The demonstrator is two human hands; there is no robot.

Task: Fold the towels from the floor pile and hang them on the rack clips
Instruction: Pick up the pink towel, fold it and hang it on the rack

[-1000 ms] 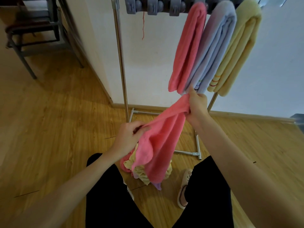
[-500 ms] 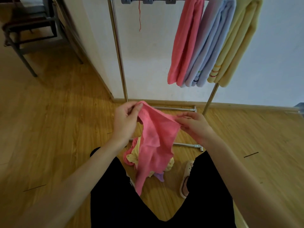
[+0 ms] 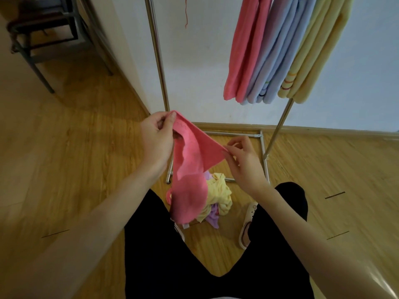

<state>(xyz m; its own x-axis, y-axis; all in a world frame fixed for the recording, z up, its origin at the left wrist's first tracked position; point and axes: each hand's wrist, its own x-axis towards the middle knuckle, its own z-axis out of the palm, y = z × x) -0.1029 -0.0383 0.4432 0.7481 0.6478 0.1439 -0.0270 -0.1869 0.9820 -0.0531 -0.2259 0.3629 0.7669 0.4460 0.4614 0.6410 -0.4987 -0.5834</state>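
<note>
pink towel lowered and spread between both hands

held now in front of the knees, above the floor pile [image 3: 216, 197], instead of stretched up toward the hung towels as a second ago. left hand [image 3: 156, 140] pinching one corner of the pink towel [image 3: 190, 169]; right hand [image 3: 243, 162] pinching the top edge further along, having slid inward. rest of the cloth drooping toward the floor. on the rack [image 3: 158, 61], hung towels [image 3: 280, 50] in pink, blue and yellow. judged: corners being found, folding about to start, hanging not yet near.
</note>
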